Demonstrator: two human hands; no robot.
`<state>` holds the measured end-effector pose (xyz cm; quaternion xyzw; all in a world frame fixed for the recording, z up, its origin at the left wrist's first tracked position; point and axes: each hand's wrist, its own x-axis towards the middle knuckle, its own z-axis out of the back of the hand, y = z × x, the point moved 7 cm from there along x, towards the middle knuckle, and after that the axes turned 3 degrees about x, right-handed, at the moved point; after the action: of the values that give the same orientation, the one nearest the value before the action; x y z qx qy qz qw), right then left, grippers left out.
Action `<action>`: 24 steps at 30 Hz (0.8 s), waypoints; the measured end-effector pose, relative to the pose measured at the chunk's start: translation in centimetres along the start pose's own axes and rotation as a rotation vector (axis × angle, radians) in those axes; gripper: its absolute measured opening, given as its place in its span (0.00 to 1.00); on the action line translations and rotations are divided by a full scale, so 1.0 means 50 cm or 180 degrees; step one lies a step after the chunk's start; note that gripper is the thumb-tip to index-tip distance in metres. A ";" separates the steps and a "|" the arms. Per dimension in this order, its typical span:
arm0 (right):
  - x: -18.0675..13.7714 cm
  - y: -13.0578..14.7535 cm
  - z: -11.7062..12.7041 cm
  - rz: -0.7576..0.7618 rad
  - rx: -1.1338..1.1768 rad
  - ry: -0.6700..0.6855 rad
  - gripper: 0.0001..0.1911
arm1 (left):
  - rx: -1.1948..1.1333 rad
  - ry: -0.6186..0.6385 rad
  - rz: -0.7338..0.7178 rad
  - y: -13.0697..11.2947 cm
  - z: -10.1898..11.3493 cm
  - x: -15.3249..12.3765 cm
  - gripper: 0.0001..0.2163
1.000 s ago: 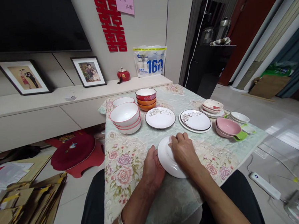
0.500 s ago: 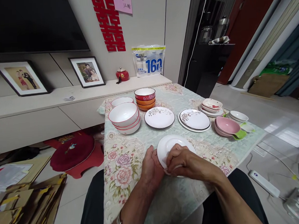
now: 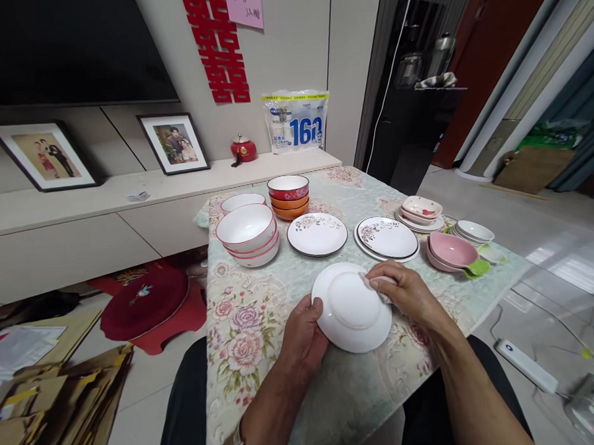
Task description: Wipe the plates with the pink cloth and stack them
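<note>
An upturned plate (image 3: 354,309) is gripped at its edge by the left hand (image 3: 300,335); a cloth (image 3: 374,285) is pressed on it by the right hand (image 3: 405,293).

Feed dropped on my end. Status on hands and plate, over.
Left hand gripping white plate at left rim, underside showing. Right hand pressing cloth on right rim. Patterned plates beyond, apart.

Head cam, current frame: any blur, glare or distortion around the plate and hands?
Head view: plate, left hand and right hand sharp, the white plate bright but its foot ring visible. Head view: glare on the floor at right, bottom-right corner smeared, wide-angle lens tilts the red-brown door at the edge.
</note>
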<state>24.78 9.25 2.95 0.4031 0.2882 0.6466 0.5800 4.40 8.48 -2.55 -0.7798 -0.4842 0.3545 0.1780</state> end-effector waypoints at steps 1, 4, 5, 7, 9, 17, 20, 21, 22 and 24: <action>0.001 -0.018 0.012 -0.0190 0.0055 -0.0295 0.14 | -0.0054 -0.0032 0.0003 -0.001 0.001 0.000 0.17; -0.002 -0.053 0.025 -0.0700 0.0379 -0.0632 0.21 | -0.0245 -0.0113 -0.0012 -0.005 0.003 -0.001 0.17; -0.003 -0.057 0.021 -0.0795 0.0592 -0.0543 0.22 | -0.0290 -0.0118 -0.0028 -0.006 0.003 -0.001 0.17; -0.007 -0.055 0.001 -0.0960 0.1192 -0.0194 0.23 | -0.0337 -0.0089 -0.0065 -0.009 0.002 -0.002 0.18; -0.015 -0.049 -0.020 -0.1198 0.1905 0.0087 0.25 | -0.0344 -0.0018 -0.0102 -0.012 -0.003 -0.003 0.19; -0.028 -0.007 -0.027 -0.1276 0.3179 -0.0178 0.25 | -0.0266 0.0465 -0.0273 -0.013 -0.026 0.000 0.16; -0.035 0.006 -0.003 -0.1182 0.3058 -0.0443 0.24 | -0.0280 0.0346 -0.0177 -0.007 -0.020 0.003 0.10; -0.038 0.010 0.010 -0.1137 0.2966 -0.0563 0.24 | -0.0284 0.0282 -0.0114 -0.005 -0.018 0.004 0.08; -0.043 0.013 0.024 -0.1094 0.2833 -0.0703 0.24 | -0.0287 0.0237 -0.0047 -0.003 -0.016 0.004 0.07; -0.054 0.020 0.056 -0.0982 0.2427 -0.1004 0.22 | -0.0298 0.0164 0.0079 -0.001 -0.013 0.005 0.08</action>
<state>26.67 6.17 4.74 0.6343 0.4709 0.3305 0.5164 4.91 8.75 -2.16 -0.8021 -0.4858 0.3135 0.1494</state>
